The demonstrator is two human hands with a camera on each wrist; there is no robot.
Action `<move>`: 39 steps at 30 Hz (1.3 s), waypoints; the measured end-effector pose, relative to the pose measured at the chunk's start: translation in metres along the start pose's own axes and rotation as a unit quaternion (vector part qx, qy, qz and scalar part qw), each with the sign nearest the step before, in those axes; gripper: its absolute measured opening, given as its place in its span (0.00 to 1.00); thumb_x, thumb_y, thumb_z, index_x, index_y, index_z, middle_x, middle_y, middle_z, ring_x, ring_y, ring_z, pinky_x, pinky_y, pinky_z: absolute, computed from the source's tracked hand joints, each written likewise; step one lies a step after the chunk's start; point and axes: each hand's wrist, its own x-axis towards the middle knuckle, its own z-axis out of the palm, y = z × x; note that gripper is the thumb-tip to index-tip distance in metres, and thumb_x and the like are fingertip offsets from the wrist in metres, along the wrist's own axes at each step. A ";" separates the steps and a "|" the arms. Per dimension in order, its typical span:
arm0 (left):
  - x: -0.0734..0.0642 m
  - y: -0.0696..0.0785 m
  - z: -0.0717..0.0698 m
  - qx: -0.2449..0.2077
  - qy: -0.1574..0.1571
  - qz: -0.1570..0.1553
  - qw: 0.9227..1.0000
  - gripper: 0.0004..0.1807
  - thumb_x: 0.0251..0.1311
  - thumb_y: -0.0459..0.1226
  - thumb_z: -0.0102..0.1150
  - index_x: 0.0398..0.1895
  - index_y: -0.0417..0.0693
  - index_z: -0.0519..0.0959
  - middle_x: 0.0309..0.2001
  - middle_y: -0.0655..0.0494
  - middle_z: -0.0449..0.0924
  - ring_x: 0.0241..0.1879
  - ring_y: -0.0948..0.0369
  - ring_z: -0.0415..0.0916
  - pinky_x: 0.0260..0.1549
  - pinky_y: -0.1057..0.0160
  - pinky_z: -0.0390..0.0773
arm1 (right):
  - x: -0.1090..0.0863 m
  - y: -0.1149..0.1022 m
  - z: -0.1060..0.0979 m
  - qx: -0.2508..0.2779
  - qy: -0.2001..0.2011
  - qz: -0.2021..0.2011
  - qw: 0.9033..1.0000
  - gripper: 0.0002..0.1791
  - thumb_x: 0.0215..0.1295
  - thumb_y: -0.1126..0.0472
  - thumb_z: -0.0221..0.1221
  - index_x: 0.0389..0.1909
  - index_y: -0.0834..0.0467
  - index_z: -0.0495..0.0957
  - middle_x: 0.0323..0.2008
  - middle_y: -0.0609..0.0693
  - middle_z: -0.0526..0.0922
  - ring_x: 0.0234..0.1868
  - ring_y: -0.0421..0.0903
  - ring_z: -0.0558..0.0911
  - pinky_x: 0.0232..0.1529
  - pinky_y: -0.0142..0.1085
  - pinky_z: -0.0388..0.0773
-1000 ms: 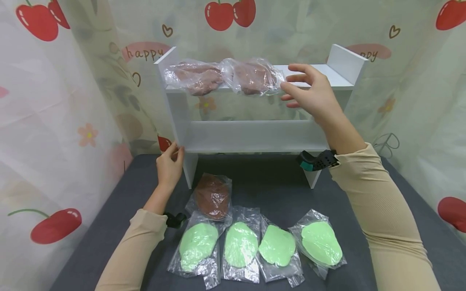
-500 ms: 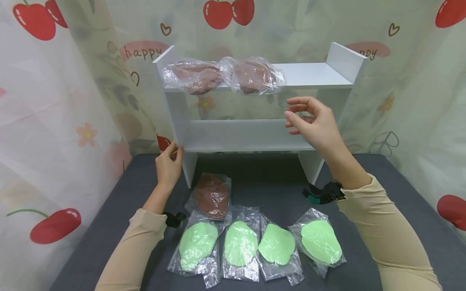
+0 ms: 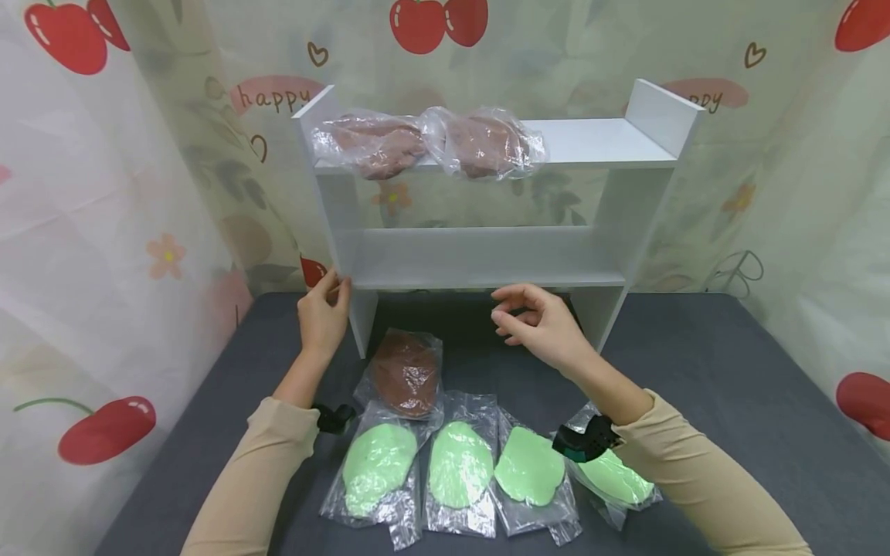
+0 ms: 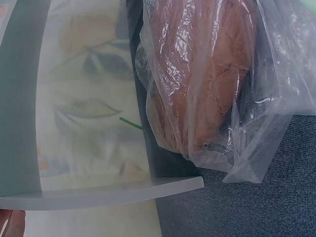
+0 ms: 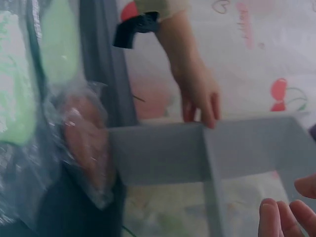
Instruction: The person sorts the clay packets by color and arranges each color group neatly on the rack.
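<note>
The right hand [image 3: 545, 326], fingers loosely bent and empty, hung before the white rectangular shelf unit [image 3: 480, 259]; the brown oval lump in clear plastic [image 3: 405, 376] lay on the dark table [image 3: 702, 371] to its left, nearer the body, long axis roughly front-to-back. The left hand [image 3: 324, 316] looked closer, touching the unit's side; whether it pinched, I couldn't tell.

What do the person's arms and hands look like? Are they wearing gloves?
No gloves: the left hand and right hand are bare. The left sleeve and right sleeve are plain beige. A chunky black gadget sits by each cuff, left and right.
</note>
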 end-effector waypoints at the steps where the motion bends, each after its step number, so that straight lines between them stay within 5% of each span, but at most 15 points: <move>1: 0.000 0.000 0.000 0.000 0.000 0.000 1.000 0.20 0.65 0.38 0.52 0.60 0.48 0.74 0.46 0.39 0.82 0.43 0.47 0.83 0.38 0.47 0.80 | -0.001 0.005 0.005 0.004 -0.008 0.003 1.000 0.18 0.64 0.61 0.57 0.55 0.60 0.72 0.42 0.59 0.78 0.34 0.39 0.83 0.36 0.34 0.82; 13: 0.001 -0.002 0.000 0.001 -0.001 -0.004 1.000 0.20 0.65 0.39 0.53 0.60 0.49 0.74 0.46 0.41 0.83 0.43 0.47 0.83 0.39 0.48 0.80 | -0.005 0.055 0.059 0.082 -0.123 0.093 0.985 0.27 0.64 0.60 0.57 0.62 0.61 0.64 0.53 0.66 0.73 0.48 0.61 0.80 0.44 0.47 0.81; 17: 0.001 -0.003 0.001 0.003 -0.003 -0.005 1.000 0.20 0.65 0.39 0.53 0.60 0.49 0.74 0.46 0.41 0.83 0.43 0.48 0.83 0.39 0.48 0.80 | -0.005 0.067 0.070 0.106 -0.141 0.123 0.977 0.30 0.64 0.59 0.58 0.64 0.62 0.61 0.56 0.69 0.71 0.48 0.58 0.82 0.45 0.45 0.81; 30: 0.001 -0.003 0.001 0.000 0.000 -0.005 1.000 0.20 0.65 0.39 0.53 0.59 0.48 0.74 0.46 0.42 0.83 0.42 0.48 0.83 0.39 0.49 0.80 | -0.001 0.086 0.100 0.133 -0.123 0.208 0.961 0.37 0.60 0.58 0.62 0.68 0.60 0.56 0.55 0.67 0.71 0.41 0.50 0.84 0.41 0.44 0.82; 39: 0.001 -0.002 0.001 -0.002 0.001 -0.004 1.000 0.19 0.65 0.39 0.53 0.59 0.48 0.75 0.46 0.42 0.83 0.43 0.48 0.83 0.40 0.49 0.80 | 0.005 0.090 0.114 0.110 -0.116 0.231 0.960 0.41 0.58 0.56 0.63 0.69 0.57 0.53 0.55 0.67 0.69 0.38 0.49 0.83 0.39 0.43 0.82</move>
